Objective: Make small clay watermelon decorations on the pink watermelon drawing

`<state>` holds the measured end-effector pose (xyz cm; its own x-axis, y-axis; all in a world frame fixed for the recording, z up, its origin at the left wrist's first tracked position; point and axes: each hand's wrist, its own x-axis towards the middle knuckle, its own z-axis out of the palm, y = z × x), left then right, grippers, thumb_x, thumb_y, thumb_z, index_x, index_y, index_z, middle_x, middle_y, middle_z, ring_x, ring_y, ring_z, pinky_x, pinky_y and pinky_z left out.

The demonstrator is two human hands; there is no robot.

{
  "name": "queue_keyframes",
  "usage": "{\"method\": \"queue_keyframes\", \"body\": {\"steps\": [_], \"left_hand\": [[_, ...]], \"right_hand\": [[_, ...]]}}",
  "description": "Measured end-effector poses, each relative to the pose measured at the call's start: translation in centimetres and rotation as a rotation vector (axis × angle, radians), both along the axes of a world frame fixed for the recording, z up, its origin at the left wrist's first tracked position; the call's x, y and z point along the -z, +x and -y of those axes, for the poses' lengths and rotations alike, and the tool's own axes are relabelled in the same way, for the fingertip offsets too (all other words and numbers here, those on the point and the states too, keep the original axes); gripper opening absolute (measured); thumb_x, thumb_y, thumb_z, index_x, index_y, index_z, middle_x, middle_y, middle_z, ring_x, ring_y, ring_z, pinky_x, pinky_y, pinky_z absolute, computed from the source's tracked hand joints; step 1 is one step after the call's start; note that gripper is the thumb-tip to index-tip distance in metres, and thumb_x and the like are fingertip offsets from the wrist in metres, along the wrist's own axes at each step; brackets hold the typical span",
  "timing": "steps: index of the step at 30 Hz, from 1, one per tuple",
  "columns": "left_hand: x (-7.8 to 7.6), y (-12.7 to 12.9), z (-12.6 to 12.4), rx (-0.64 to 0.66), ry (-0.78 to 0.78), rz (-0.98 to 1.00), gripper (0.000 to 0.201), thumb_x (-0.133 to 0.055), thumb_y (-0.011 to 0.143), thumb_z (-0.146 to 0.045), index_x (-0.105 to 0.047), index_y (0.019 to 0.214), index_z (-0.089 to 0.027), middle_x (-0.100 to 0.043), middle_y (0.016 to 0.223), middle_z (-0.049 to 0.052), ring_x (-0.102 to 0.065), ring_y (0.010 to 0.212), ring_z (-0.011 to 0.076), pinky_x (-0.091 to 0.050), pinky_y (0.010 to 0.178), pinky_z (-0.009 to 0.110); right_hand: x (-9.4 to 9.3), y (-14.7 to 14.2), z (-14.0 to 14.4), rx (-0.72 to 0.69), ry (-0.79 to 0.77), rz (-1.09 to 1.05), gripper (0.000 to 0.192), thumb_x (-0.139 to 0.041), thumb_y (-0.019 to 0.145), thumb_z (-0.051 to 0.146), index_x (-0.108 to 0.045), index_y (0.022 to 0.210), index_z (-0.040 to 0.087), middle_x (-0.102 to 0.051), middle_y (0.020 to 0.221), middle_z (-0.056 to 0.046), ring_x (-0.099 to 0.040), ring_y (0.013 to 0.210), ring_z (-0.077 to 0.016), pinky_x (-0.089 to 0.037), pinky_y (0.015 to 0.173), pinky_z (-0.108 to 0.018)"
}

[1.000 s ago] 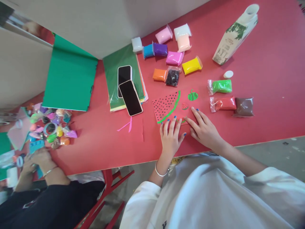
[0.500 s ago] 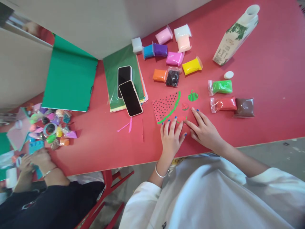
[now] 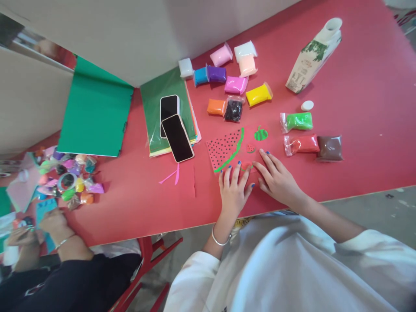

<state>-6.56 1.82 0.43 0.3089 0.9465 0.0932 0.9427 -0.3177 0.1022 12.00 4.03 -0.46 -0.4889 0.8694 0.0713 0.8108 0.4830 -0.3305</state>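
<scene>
Watermelon-slice picture on the red paper card [image 3: 224, 149] looks mostly done, seeds and green rind on, with left hand [image 3: 233, 190] and right hand [image 3: 276, 177] both open, flat, pressing its near edge.

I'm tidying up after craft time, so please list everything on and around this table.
clay packets: about fourteen, mixed colours, far and right of table
watermelon card: one, red with green rim, at fingertips
phones: two, black, on paper stack
paper stack: one, green on top, centre-left
green sheet: one, left
carton: one, white-green, far right
white cap: one, by carton
table: one, red
co-worker's hands: lower left
left hand, right hand: flat on card
</scene>
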Motion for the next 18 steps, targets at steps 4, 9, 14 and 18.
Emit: {"method": "queue_keyframes", "body": {"steps": [4,9,14,18], "left_hand": [[-0.04,0.11,-0.02,0.004,-0.018,-0.001,0.049,-0.05,0.09,-0.045,-0.046,0.138,-0.035,-0.05,0.142,0.004,-0.041,0.128,0.0304,-0.028,0.11,0.052],[0.02,0.2,0.0,0.009,-0.015,-0.006,0.05,-0.048,0.091,-0.045,-0.044,0.139,-0.034,-0.049,0.143,0.004,-0.04,0.129,0.0303,-0.026,0.112,0.053],[0.05,0.19,0.1,0.001,-0.029,-0.003,0.051,-0.048,0.091,-0.045,-0.044,0.14,-0.032,-0.05,0.142,0.005,-0.039,0.129,0.0301,-0.026,0.111,0.052],[-0.26,0.34,-0.2,0.017,-0.037,-0.001,0.05,-0.047,0.091,-0.045,-0.046,0.139,-0.03,-0.049,0.142,0.006,-0.039,0.129,0.0303,-0.026,0.111,0.053]], "right_hand": [[0.11,0.06,0.03,-0.002,0.003,0.004,0.05,-0.046,0.09,0.025,-0.045,0.136,0.004,-0.016,0.156,-0.021,-0.024,0.142,-0.0345,-0.031,0.114,-0.048],[-0.08,-0.15,0.01,0.012,0.029,-0.004,0.055,-0.049,0.089,0.024,-0.04,0.142,0.011,-0.009,0.158,-0.019,-0.025,0.142,-0.0349,-0.033,0.112,-0.048],[-0.28,-0.33,-0.05,0.025,0.038,-0.01,0.057,-0.05,0.089,0.025,-0.037,0.144,0.015,-0.004,0.158,-0.017,-0.026,0.141,-0.0353,-0.036,0.11,-0.05],[0.1,-0.23,-0.05,0.027,0.025,-0.013,0.059,-0.048,0.09,0.026,-0.034,0.145,0.009,-0.01,0.157,-0.019,-0.025,0.142,-0.0345,-0.034,0.112,-0.05]]}}
